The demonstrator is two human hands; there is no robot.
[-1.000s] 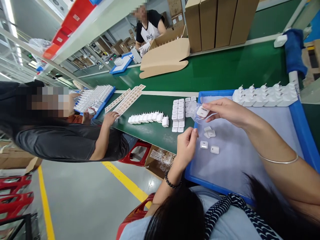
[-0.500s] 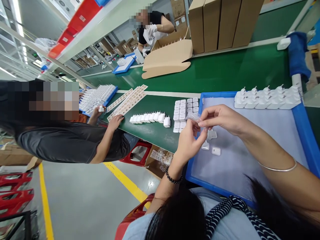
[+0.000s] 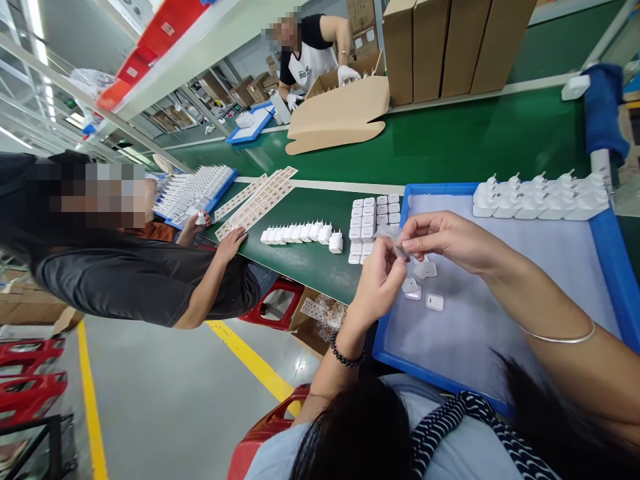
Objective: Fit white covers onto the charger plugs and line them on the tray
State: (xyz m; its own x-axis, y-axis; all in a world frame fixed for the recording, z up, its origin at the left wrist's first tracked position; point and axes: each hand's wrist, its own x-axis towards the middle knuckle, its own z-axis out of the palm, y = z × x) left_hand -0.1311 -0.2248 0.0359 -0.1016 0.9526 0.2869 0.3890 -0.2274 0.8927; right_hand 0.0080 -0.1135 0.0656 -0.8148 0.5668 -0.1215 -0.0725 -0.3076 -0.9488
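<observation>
My left hand (image 3: 379, 281) and my right hand (image 3: 440, 237) meet over the near left corner of a blue tray (image 3: 607, 247). Both pinch a small clear plastic film (image 3: 389, 235) between their fingertips. Whether a white charger is still inside the film I cannot tell. Just below the hands, a few loose white chargers (image 3: 434, 302) lie on the tray's pale liner. A row of white plug chargers (image 3: 540, 197) stands along the tray's far edge.
On the green conveyor belt (image 3: 450, 143) lie a block of flat white chargers (image 3: 367, 217) and a row of upright ones (image 3: 300, 235). A person in a dark shirt (image 3: 135, 280) works at the left; another stands by an open carton (image 3: 335, 113) farther off.
My left hand rose from the tray edge to meet my right hand. The white charger seen in the film a second ago no longer shows. The far person's gloved hand reached into the carton.
</observation>
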